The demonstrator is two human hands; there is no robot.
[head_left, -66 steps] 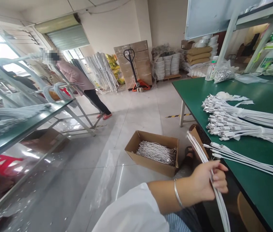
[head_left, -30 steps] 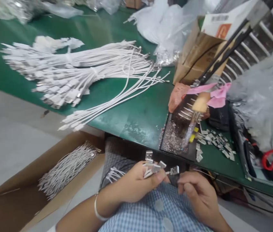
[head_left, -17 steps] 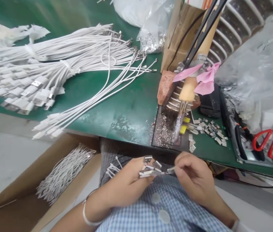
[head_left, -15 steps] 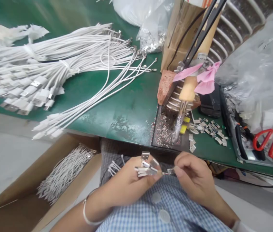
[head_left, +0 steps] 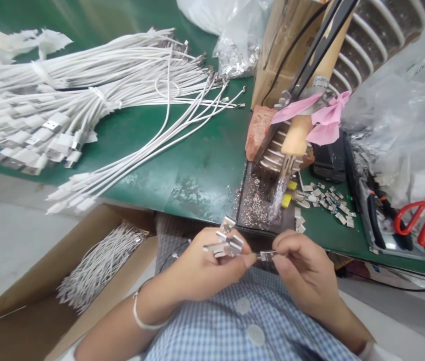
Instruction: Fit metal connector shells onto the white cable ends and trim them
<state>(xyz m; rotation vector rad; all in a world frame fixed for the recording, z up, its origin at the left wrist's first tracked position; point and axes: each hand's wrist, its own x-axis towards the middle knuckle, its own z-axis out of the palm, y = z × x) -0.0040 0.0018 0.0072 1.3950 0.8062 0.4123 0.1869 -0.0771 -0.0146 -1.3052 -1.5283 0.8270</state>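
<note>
- Left hand (head_left: 201,271): grip closed round a bunch of plugs (head_left: 226,243), over the lap, just below the desk (head_left: 197,170) edge.
- Right hand (head_left: 304,276): fingertips pinch one plug (head_left: 267,255).
- Plugs probably light, stiff, sharp-edged and slippery; best held by the shell sides.
- Room is tight: desk edge and iron (head_left: 289,165) just ahead, box (head_left: 17,321) to the left.
</note>
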